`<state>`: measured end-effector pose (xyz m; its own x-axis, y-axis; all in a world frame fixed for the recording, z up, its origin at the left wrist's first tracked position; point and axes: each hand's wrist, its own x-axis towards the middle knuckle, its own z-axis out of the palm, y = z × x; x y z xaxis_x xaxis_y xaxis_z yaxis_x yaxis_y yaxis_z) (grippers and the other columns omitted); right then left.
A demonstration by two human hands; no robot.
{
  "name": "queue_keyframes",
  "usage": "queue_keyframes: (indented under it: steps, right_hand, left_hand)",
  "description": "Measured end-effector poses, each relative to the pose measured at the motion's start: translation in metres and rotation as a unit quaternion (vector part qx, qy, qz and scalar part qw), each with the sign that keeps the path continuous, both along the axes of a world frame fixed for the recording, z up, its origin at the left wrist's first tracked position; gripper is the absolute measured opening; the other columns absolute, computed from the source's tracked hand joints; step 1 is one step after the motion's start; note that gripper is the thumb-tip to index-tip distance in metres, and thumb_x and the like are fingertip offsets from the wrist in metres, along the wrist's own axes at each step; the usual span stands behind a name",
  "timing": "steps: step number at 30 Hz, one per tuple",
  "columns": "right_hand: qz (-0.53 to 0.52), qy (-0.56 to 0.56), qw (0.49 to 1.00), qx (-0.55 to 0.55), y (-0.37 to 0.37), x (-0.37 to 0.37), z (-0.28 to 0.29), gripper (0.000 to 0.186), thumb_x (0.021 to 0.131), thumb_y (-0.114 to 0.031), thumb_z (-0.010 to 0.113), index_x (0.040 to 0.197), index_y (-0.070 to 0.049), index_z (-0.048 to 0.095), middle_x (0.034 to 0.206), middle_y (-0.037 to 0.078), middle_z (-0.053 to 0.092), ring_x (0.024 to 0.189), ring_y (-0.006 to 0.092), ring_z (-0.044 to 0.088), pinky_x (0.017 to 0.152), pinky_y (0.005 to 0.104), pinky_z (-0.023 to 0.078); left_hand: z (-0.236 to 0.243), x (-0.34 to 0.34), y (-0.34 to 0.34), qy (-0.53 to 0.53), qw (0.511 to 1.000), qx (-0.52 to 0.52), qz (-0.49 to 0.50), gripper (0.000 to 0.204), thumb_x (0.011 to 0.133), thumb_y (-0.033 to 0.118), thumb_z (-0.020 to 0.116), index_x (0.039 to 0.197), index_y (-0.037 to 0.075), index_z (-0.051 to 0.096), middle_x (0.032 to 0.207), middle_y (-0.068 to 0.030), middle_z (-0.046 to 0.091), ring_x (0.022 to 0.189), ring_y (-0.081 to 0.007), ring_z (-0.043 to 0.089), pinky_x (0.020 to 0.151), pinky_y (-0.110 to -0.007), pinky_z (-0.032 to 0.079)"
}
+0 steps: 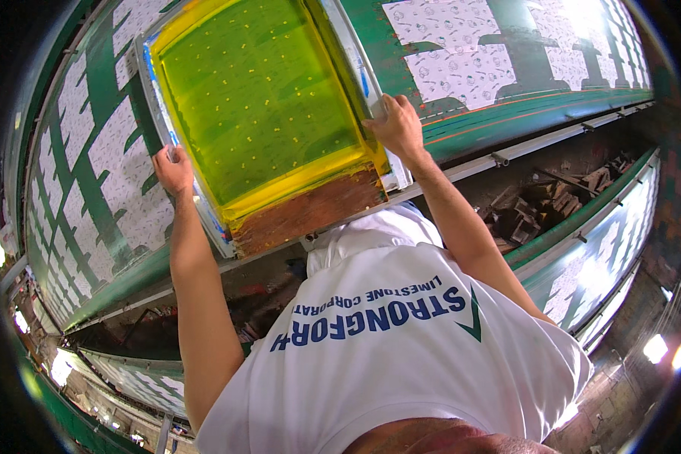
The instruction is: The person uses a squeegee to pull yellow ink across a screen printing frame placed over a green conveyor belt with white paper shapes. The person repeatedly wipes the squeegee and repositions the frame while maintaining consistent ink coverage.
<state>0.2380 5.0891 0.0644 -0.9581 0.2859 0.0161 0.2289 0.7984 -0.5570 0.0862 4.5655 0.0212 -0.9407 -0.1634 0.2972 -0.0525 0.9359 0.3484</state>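
Observation:
A screen-printing frame (359, 57) with yellow-green mesh (257, 98) lies over the green printing table, its near end at the table's edge. Brown staining covers the frame's near end, and blue smears mark its pale side rails. My left hand (172, 170) grips the left rail with its fingers curled round it. On the opposite rail, near its lower end, my right hand (397, 129) is closed. White printed fabric pieces (129, 181) lie flat left of the frame, and more fabric pieces (461, 72) lie to its right. Whatever is under the mesh is hard to make out.
A metal rail (537, 144) with short pegs runs along the near edge of the green table (522, 125). Below it, broken wood scraps (552, 200) fill a gap. Behind me stands another green table (613, 242) bearing white pieces.

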Motion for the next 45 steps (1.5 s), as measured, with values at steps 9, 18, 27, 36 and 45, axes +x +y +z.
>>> queue_keyframes:
  steps: [9, 18, 27, 36, 45]
  right_hand:
    - [0.000, -0.031, 0.999, -0.020, 0.009, -0.010, 0.024, 0.056, 0.072, -0.028, 0.083, 0.119, -0.001, 0.072, 0.107, 0.014, 0.067, 0.098, 0.0343, 0.069, 0.087, 0.0442, 0.058]
    - [0.036, 0.036, 0.998, -0.032, 0.034, -0.010, 0.078, 0.055, 0.070, -0.029, 0.081, 0.116, -0.002, 0.070, 0.105, 0.015, 0.064, 0.093, 0.0362, 0.069, 0.082, 0.0468, 0.059]
    - [-0.006, 0.034, 0.999, -0.006, 0.239, -0.018, 0.071, 0.051, 0.071, -0.031, 0.081, 0.116, -0.007, 0.073, 0.111, 0.015, 0.069, 0.102, 0.0356, 0.069, 0.087, 0.0469, 0.058]
    - [-0.005, 0.032, 0.999, 0.021, 0.465, 0.003, 0.032, 0.057, 0.075, -0.029, 0.083, 0.123, 0.000, 0.071, 0.112, 0.014, 0.070, 0.097, 0.0304, 0.073, 0.086, 0.0401, 0.060]
    - [-0.037, 0.010, 0.998, -0.041, 0.514, 0.014, 0.014, 0.056, 0.077, -0.030, 0.077, 0.125, -0.002, 0.071, 0.114, 0.014, 0.068, 0.103, 0.0358, 0.070, 0.089, 0.0443, 0.058]
  left_hand:
    - [-0.011, 0.002, -0.012, 0.004, 0.999, 0.032, 0.007, 0.042, 0.096, 0.036, 0.076, 0.124, 0.007, 0.066, 0.124, -0.0158, 0.063, 0.108, -0.0349, 0.067, 0.090, -0.046, 0.057]
    - [0.008, -0.009, 0.001, -0.005, 0.997, 0.076, 0.011, 0.040, 0.094, 0.024, 0.078, 0.124, 0.001, 0.065, 0.090, -0.0106, 0.076, 0.075, -0.0181, 0.072, 0.074, -0.032, 0.057]
    - [0.024, -0.042, 0.200, 0.029, 0.985, 0.161, -0.060, 0.044, 0.095, 0.025, 0.080, 0.127, -0.001, 0.065, 0.106, -0.0168, 0.074, 0.091, -0.0219, 0.072, 0.080, -0.037, 0.059]
    - [0.016, -0.003, 0.438, 0.054, 0.989, 0.129, -0.054, 0.043, 0.093, 0.024, 0.080, 0.126, 0.001, 0.065, 0.112, -0.0180, 0.069, 0.092, -0.0267, 0.071, 0.079, -0.038, 0.059]
    - [0.036, 0.020, 0.507, 0.109, 0.993, 0.003, -0.051, 0.029, 0.092, 0.024, 0.078, 0.114, 0.006, 0.074, 0.106, -0.0149, 0.067, 0.092, -0.0334, 0.070, 0.077, -0.044, 0.059]
